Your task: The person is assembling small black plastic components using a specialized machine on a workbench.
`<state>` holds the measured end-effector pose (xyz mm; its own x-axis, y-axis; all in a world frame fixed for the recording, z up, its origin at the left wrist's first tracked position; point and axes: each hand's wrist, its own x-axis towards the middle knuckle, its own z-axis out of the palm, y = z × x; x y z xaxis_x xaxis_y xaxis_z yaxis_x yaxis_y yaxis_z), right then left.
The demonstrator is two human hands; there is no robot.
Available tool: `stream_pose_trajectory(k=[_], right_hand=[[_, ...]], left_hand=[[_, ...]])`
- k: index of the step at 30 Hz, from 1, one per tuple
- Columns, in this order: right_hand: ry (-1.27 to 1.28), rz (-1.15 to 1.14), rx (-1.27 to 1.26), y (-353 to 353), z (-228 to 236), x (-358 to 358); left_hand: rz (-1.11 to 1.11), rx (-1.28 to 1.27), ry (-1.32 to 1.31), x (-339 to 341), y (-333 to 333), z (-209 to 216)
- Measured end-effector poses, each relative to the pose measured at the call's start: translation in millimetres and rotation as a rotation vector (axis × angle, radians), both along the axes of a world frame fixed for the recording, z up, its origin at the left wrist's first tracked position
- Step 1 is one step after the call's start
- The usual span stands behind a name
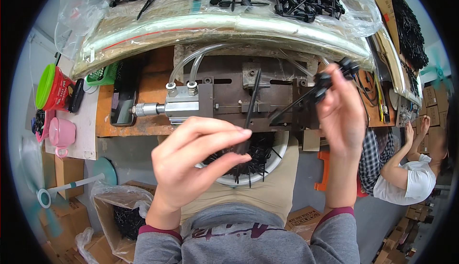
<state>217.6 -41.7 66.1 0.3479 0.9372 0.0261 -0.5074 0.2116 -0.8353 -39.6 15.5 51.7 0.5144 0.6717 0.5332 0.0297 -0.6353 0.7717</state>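
My left hand (184,156) pinches a slim black plastic rod (253,101) between thumb and fingertips. The rod stands tilted in front of a metal bench fixture (229,80). Over the fixture's right end, my right hand (342,116) is closed on several black stems with knobbed heads (323,80); their thin ends point down and left. A silver air cylinder (184,105) with two clear hoses sits at the fixture's left side. Below my left hand, a white bucket (284,155) holds many loose black rods, partly hidden by that hand.
A plastic-lined tray (229,25) heaped with black knobbed stems spans the far side. At left are a phone (125,96), a green basket (103,74) and a pink cup (62,132). An open box (107,216) stands lower left. Another person (406,180) works at right.
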Motion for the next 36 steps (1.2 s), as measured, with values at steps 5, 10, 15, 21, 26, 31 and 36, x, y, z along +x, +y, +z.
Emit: stream_pose_trajectory(k=[5, 10, 15, 21, 26, 31, 36], right_hand=[[-0.019, -0.101, 0.085, 9, 15, 12], [0.042, -0.085, 0.070, 1, 3, 1], [0.102, -0.062, 0.048, -8, -5, -2], [0.119, -0.074, 0.013, -15, -6, -15], [0.186, 0.020, -0.033, -17, -12, -25], [0.173, 0.055, -0.062, -17, -17, -31], [0.038, -0.129, 0.004, -12, -15, -18]], left_hand=[[0.015, 0.202, 0.235, 21, -20, -39], [0.133, 0.426, 0.382, 40, -19, -64], [0.110, 0.461, 0.377, 44, -10, -57], [0.115, 0.397, 0.454, 41, -14, -52], [0.074, -0.159, 0.074, 45, -18, -24], [-0.299, -0.289, -0.136, 18, -12, -20], [-0.088, 0.044, -0.002, 10, -22, -25]])
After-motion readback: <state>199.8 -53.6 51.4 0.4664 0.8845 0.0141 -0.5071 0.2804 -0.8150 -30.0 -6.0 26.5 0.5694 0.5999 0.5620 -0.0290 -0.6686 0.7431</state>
